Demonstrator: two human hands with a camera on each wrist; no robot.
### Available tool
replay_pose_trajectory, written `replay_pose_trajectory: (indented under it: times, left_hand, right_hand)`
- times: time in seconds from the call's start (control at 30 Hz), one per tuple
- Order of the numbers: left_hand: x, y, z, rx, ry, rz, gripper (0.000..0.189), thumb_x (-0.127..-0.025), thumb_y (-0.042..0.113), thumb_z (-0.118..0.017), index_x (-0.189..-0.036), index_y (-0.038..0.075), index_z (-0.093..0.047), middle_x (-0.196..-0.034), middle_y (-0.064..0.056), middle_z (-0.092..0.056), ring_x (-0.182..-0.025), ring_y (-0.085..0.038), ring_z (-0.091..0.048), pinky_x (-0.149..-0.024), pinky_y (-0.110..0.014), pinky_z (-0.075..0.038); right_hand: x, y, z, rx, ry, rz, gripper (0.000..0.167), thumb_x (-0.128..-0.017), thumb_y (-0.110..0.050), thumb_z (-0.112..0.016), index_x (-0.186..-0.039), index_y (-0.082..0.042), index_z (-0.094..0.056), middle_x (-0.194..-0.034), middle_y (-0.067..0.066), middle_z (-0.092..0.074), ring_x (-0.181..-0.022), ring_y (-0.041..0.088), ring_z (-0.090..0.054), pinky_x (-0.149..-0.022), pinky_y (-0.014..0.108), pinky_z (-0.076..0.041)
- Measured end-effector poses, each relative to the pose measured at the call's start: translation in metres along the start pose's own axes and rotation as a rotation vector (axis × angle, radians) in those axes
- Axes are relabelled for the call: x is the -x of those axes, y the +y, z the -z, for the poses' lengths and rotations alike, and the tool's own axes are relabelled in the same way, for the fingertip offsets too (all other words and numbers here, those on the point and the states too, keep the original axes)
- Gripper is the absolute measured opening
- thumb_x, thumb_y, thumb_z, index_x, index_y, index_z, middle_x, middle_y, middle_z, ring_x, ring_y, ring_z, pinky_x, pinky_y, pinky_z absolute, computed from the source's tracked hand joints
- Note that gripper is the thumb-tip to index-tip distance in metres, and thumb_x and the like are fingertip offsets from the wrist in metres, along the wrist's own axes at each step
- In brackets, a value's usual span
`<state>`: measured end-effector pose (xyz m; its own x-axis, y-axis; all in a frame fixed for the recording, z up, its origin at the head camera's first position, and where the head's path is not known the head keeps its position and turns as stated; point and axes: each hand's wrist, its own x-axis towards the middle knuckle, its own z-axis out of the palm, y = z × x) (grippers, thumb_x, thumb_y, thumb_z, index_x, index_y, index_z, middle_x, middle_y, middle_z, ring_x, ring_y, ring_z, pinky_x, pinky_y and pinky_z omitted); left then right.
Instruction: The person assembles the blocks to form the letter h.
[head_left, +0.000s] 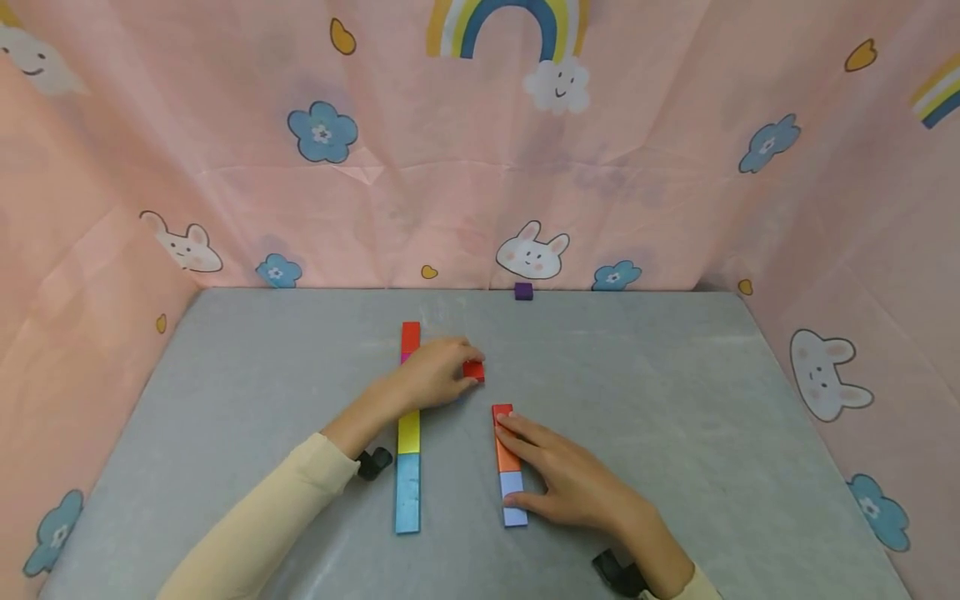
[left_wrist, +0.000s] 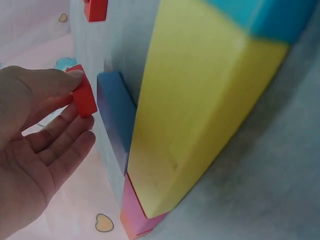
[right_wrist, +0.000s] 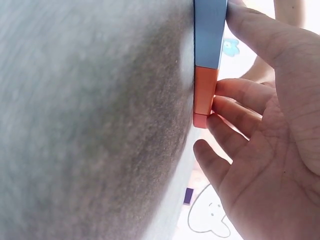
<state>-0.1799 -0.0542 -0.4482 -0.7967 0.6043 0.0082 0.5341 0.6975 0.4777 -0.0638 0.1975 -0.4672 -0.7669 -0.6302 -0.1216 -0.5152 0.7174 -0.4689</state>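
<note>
My left hand (head_left: 435, 372) pinches a small red block (head_left: 474, 372) between thumb and fingertips, right of a long row of blocks. That row shows a red block (head_left: 411, 337) at the far end, then pink, a yellow block (head_left: 408, 433) and a light-blue block (head_left: 408, 493); my hand and wrist cover part of it. In the left wrist view a darker blue block (left_wrist: 117, 120) lies beside the yellow one. My right hand (head_left: 573, 475) rests its fairly straight fingers on a shorter row with a red block (head_left: 502, 410), an orange block (head_left: 507, 457) and lavender (head_left: 513, 500) at the near end, where the thumb touches.
A small purple block (head_left: 523, 291) sits at the back edge of the grey table (head_left: 675, 375). Behind it and along both sides hangs a pink printed cloth (head_left: 637, 200). Bare table surface spreads to the right and left of the rows.
</note>
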Motion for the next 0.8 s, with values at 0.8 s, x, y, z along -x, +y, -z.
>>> replay_pose_trajectory:
  times: [0.8]
  left_hand:
    - [0.016, 0.004, -0.020, 0.028, -0.009, -0.012, 0.036, -0.096, 0.018, -0.079, -0.130, 0.007, -0.074, -0.127, -0.011, -0.075, -0.116, -0.027, -0.070, -0.104, -0.042, -0.061]
  right_hand:
    - [0.001, -0.001, 0.000, -0.010, 0.027, 0.034, 0.087, -0.092, -0.050, -0.080, -0.162, -0.012, -0.044, -0.171, 0.006, -0.040, -0.155, 0.028, -0.046, -0.122, 0.053, -0.046]
